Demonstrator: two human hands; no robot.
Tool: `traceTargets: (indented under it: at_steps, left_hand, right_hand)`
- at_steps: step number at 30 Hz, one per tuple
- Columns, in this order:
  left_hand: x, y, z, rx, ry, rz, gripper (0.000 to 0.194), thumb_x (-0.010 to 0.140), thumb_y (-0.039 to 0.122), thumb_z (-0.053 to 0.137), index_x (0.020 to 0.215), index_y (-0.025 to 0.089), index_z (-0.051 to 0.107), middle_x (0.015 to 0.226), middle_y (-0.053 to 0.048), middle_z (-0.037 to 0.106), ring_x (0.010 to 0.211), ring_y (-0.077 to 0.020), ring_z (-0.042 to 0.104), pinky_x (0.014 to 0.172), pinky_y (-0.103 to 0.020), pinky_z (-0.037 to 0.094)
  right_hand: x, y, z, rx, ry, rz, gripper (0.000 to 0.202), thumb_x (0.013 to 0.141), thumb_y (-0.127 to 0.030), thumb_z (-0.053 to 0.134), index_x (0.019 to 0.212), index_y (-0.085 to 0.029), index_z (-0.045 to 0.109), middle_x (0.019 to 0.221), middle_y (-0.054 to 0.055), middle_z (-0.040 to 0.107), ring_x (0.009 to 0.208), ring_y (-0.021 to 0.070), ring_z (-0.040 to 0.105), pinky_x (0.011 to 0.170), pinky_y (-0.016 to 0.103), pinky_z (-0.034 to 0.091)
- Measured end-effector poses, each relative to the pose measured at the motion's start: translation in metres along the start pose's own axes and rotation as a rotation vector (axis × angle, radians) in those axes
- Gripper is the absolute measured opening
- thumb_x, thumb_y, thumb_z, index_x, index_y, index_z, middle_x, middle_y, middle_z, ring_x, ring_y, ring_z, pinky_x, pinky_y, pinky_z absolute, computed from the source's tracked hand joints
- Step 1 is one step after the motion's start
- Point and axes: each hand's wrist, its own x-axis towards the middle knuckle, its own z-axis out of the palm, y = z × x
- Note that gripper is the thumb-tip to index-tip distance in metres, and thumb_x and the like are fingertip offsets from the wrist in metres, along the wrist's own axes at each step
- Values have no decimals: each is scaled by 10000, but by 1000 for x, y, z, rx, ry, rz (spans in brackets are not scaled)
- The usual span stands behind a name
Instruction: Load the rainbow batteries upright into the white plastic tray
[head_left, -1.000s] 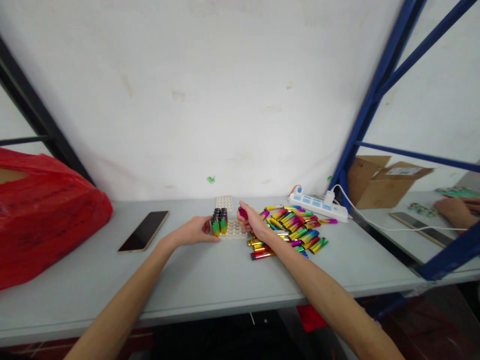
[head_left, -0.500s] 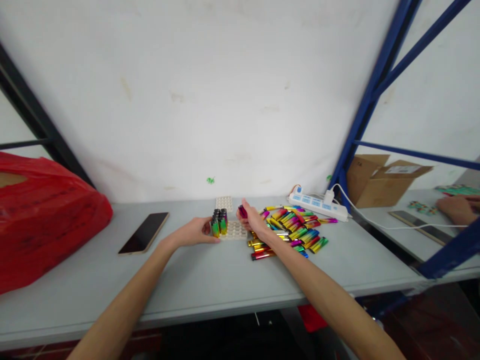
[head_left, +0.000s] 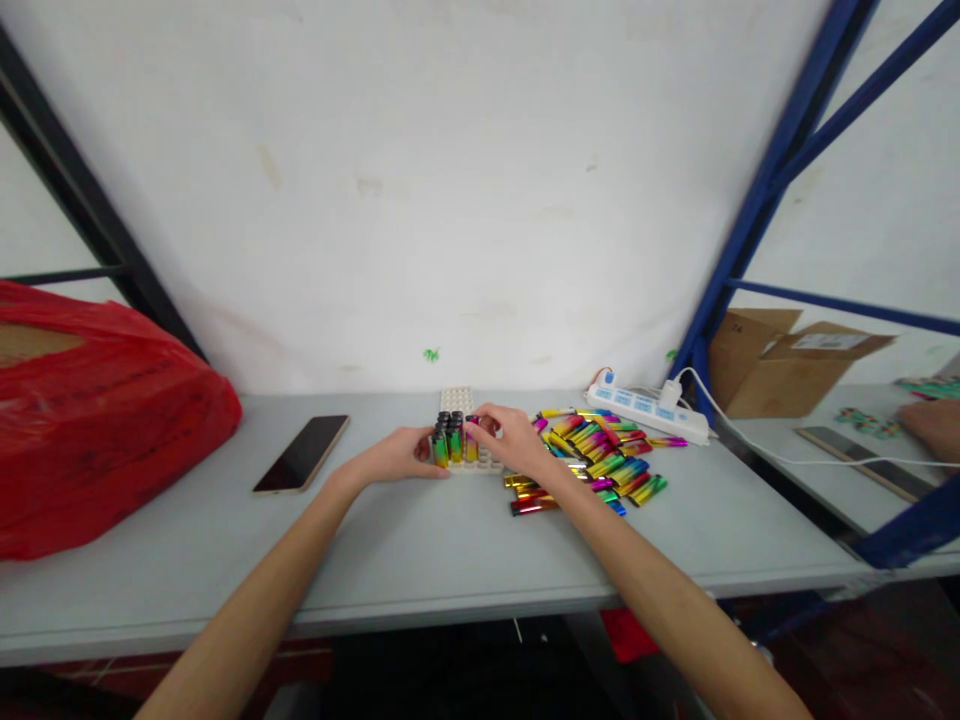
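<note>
Several shiny multicoloured lighters (head_left: pixel 455 445) stand upright on a white tray with holes (head_left: pixel 487 461). My left hand (head_left: pixel 405 454) curves around the left side of this group, fingers apart, touching the tray's left end or the outermost lighter. My right hand (head_left: pixel 504 438) pinches the top of a purple and yellow lighter (head_left: pixel 472 440), which is upright just right of the group. To the right, a loose pile of metallic lighters (head_left: pixel 600 455) lies on the grey table (head_left: pixel 420 560). Behind the group is a second white tray (head_left: pixel 457 400).
A phone (head_left: pixel 303 454) and a red plastic bag (head_left: pixel 112 430) are at the left. A white power strip (head_left: pixel 649 412) lies behind the pile. Past the blue frame (head_left: pixel 739 235) are a cardboard box (head_left: pixel 780 370) and another person's hand (head_left: pixel 932 428).
My right hand has moved down and left from the pile's side, bringing the purple lighter upright beside the standing group. My left hand stays around the group. The camera view has shifted slightly.
</note>
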Motion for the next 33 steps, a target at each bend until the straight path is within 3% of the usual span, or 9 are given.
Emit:
traceTargets:
  at_steps: [4,9,13,18,22,25,28,31,33]
  left_hand:
    - [-1,1,-1,-7,-5,11,574,686,617,716,1026,165,616,773,7,599,690,-172,546,606,-249,375]
    - [0,0,0,11,0,10,597,670,626,720,1041,167,626,787,-2,617,697,-183,558,608,-257,374]
    - [1,-3,2,9,8,20,603,668,644,717,1033,173,623,799,-6,626,702,-185,569,614,-259,382]
    - [1,-3,2,33,13,5,600,655,666,711,991,178,618,780,0,614,696,-188,559,605,-262,372]
    - [1,-3,2,17,18,4,600,650,655,710,1007,180,622,793,-3,623,706,-190,564,616,-260,373]
    - [1,-3,1,7,1,3,600,655,656,707,1004,176,623,781,0,612,707,-190,559,611,-256,372]
    - [1,-1,0,4,-10,-5,579,661,647,708,981,173,618,770,5,598,701,-184,551,603,-251,371]
    - [0,0,0,-15,0,-15,578,649,640,716,978,176,618,773,6,600,705,-183,548,601,-249,371]
    - [0,0,1,-26,7,-19,590,640,639,720,992,177,621,777,6,605,708,-184,549,604,-250,372]
  right_hand:
    - [-3,3,6,25,-46,9,252,947,-441,572,970,-201,646,780,13,680,712,161,602,715,261,419]
    - [-5,13,16,-154,-228,-93,221,975,-401,551,1042,-207,633,834,37,695,744,169,622,699,258,410]
    - [-4,13,22,-292,-207,-76,303,964,-498,547,981,-213,647,846,51,697,745,171,613,680,256,386]
    - [-4,9,29,-452,-267,-58,482,919,-631,525,759,-197,662,686,49,655,627,166,566,605,264,326]
    - [-1,12,17,-467,-228,-59,517,1024,-546,350,819,-208,684,725,55,665,697,177,599,668,272,371]
    - [1,22,-2,-622,-94,67,440,1053,-436,324,992,-190,683,940,113,692,922,216,620,829,304,407]
    - [-5,37,-18,-804,9,289,387,1005,-435,451,1218,-161,622,1173,185,638,1125,289,557,940,384,402]
    - [-14,50,-26,-892,-42,450,535,935,-554,531,1268,-142,602,1222,227,611,1174,359,531,1007,516,352]
    - [-18,55,-28,-903,-97,460,554,925,-594,515,1231,-146,627,1218,220,619,1181,372,531,1048,589,279]
